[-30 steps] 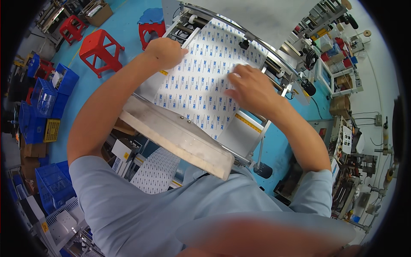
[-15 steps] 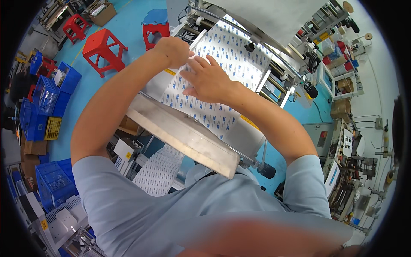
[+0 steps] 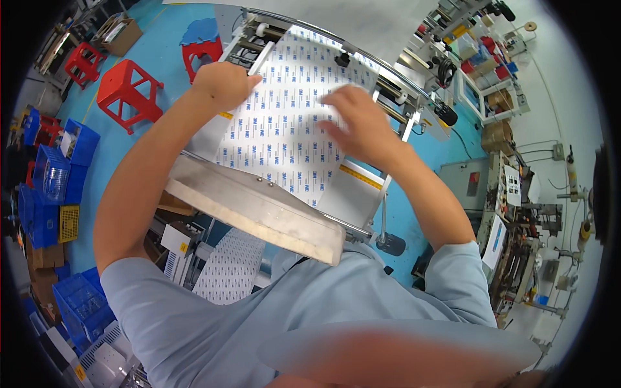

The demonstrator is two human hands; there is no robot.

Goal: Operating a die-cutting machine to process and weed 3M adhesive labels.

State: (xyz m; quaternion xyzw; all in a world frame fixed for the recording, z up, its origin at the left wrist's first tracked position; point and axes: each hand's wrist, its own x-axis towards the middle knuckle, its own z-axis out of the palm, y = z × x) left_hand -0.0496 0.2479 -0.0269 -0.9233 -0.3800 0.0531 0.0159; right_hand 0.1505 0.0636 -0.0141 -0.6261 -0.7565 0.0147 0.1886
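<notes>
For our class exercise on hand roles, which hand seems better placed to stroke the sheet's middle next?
Probably the right hand: it is open over the right part of the blue-printed white sheet, pointing toward its middle. The left hand looks curled at the sheet's left edge.

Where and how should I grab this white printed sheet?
Probably pinch the white sheet by its right edge, coming from the right with the right hand: it lies flat, that edge shows against the pale plate, and the left hand is opposite.
</notes>
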